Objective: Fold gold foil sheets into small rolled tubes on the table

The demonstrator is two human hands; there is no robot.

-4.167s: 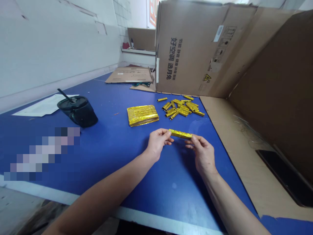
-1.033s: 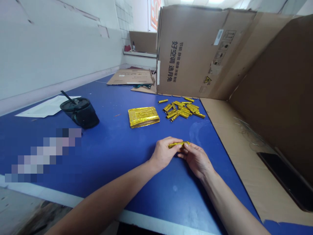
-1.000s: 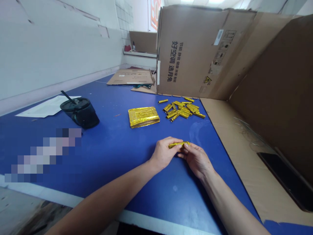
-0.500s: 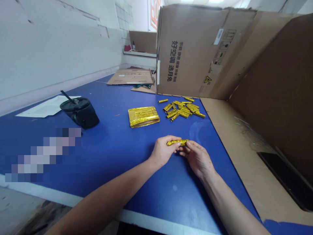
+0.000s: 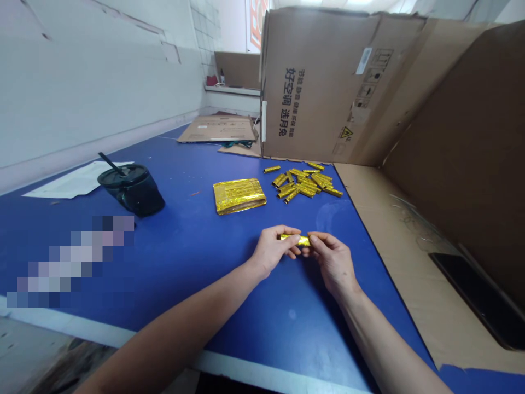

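Note:
A narrow strip of folded gold foil (image 5: 304,241) is held level above the blue table, one end in each hand. My left hand (image 5: 274,247) is closed on its left end, thumb on top. My right hand (image 5: 331,257) pinches the right end between thumb and fingers. Beyond the hands lies a heap of several similar folded gold foil strips (image 5: 307,183), with one strip (image 5: 272,169) apart at its left. A flat stack of gold foil sheets (image 5: 240,196) rests to the left of the heap.
A dark lidded mug (image 5: 141,191) with a stick or straw stands at the left, beside white paper (image 5: 74,180). A large cardboard box (image 5: 324,82) rises behind the heap. Flat cardboard (image 5: 219,129) lies at the back. On the right, a black flat device (image 5: 479,301) rests on cardboard.
My right hand has turned, its thumb now lying over the strip's right end. The strip has levelled slightly between both hands. The heap and foil stack have stayed put.

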